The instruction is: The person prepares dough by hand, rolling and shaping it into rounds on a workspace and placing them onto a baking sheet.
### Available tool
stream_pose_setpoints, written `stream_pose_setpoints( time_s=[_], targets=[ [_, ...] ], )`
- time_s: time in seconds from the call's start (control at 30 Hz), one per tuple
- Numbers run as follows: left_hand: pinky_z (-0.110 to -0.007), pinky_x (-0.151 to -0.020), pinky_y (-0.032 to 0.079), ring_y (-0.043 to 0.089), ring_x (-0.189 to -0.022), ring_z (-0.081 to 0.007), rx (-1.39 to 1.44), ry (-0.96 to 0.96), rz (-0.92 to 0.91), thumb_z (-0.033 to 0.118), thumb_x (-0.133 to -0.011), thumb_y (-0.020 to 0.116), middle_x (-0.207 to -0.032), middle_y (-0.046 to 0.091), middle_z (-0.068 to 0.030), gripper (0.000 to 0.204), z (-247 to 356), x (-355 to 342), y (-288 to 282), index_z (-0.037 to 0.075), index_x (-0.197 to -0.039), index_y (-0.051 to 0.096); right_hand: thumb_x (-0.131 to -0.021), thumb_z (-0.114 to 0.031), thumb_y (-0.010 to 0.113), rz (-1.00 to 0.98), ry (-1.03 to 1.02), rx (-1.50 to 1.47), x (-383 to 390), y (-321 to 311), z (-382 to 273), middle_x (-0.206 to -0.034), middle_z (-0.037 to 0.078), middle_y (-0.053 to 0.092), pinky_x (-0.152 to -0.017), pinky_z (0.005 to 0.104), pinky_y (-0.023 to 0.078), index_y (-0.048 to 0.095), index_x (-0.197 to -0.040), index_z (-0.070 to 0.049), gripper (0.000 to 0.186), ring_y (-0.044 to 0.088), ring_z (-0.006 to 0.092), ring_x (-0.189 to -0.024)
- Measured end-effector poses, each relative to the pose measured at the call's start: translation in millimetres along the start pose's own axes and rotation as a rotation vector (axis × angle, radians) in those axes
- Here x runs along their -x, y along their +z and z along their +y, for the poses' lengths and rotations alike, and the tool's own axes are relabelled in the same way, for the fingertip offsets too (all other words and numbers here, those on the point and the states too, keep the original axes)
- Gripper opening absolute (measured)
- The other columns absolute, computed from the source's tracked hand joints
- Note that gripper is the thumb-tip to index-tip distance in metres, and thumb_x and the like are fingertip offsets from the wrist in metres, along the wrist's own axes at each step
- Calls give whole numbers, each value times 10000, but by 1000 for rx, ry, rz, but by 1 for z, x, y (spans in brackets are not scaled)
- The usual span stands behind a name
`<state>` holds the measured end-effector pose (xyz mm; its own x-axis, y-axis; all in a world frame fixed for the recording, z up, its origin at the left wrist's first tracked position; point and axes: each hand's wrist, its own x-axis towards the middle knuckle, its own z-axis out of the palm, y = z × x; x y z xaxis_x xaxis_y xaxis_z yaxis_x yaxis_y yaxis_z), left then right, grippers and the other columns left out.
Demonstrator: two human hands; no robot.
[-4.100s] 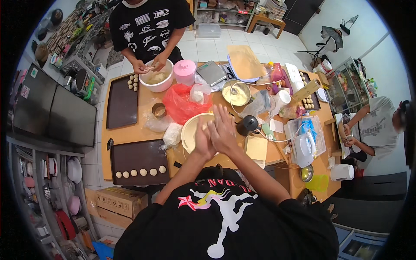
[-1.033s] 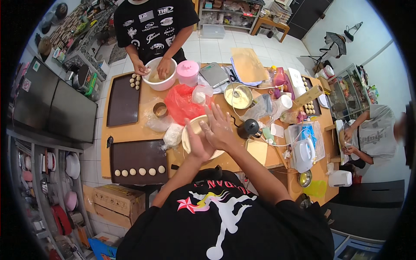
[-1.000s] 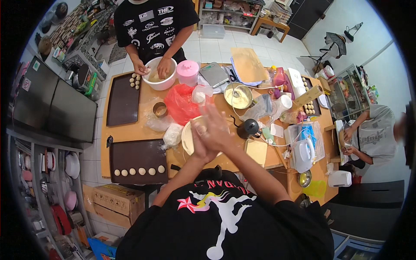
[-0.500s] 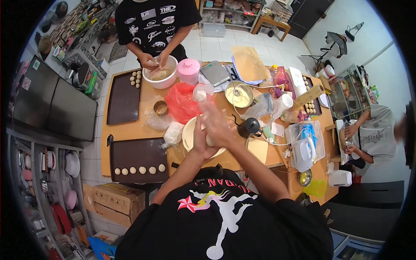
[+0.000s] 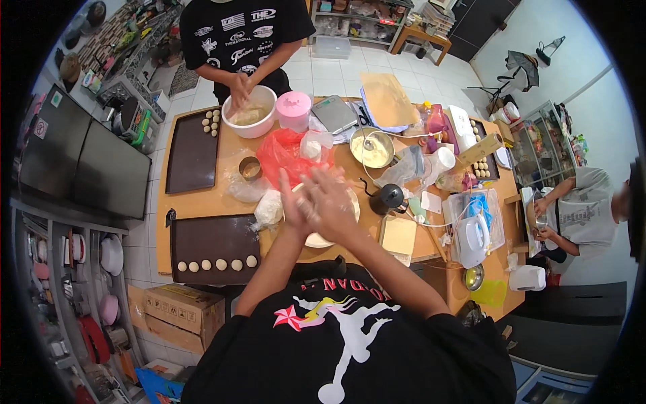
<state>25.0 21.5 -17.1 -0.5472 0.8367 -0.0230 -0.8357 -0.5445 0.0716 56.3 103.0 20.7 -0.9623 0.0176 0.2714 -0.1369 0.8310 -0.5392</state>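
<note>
My left hand (image 5: 292, 207) and my right hand (image 5: 328, 207) are pressed palm to palm above a round cream bowl (image 5: 319, 240) at the table's near edge. The left fingers point up and away; the right hand is smeared by motion. A pale dough ball sits between the palms, almost wholly hidden by them. Left of the bowl is a clear bag of white flour (image 5: 269, 209), and beyond it a red plastic bag (image 5: 279, 155). On the near dark tray (image 5: 215, 236) lies a row of several dough balls (image 5: 221, 264).
Across the table a person's hands (image 5: 240, 91) work over a white bowl (image 5: 261, 121). A black gooseneck kettle (image 5: 388, 198) stands close to my right forearm. A second dark tray (image 5: 192, 155) lies far left. Behind the kettle is a metal bowl of yellowish mixture (image 5: 372, 148).
My hands have risen out of the cream bowl, turning more upright, palms still together. The far person's hands have lifted slightly and pressed together. A pale slab by the kettle is less covered.
</note>
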Motion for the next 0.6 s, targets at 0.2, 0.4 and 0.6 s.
stream_pose_setpoints(
  time_s=[0.2, 0.4, 0.6],
  targets=[
    [-555, -1125, 292, 372, -1364, -407, 39, -1, 65, 798, -876, 250, -1516, 342, -193, 950, 22, 8, 5, 104, -1525, 229, -904, -445, 554, -71, -137, 100, 3, -7, -20, -1443, 197, 451, -1101, 616, 242, 514, -1364, -79, 589, 416, 383, -1345],
    [-528, -1126, 313, 363, -1375, -415, -142, -2, -143, 799, -876, 241, -1499, 375, -193, 1007, -4, 5, -5, 22, -1515, 219, -910, -439, 543, -164, -26, 34, -9, -15, -9, -1425, 197, 466, -1128, 567, 229, 532, -1343, -89, 557, 394, 391, -1355],
    [-570, -1146, 247, 310, -1400, -421, -111, -18, 68, 767, -900, 227, -1530, 305, -215, 953, 9, 5, 14, 35, -1511, 217, -1004, -352, 412, 39, -87, -133, -15, -32, 12, -1495, 198, 390, -1152, 540, 178, 453, -1433, -106, 496, 321, 383, -1411]
  ],
)
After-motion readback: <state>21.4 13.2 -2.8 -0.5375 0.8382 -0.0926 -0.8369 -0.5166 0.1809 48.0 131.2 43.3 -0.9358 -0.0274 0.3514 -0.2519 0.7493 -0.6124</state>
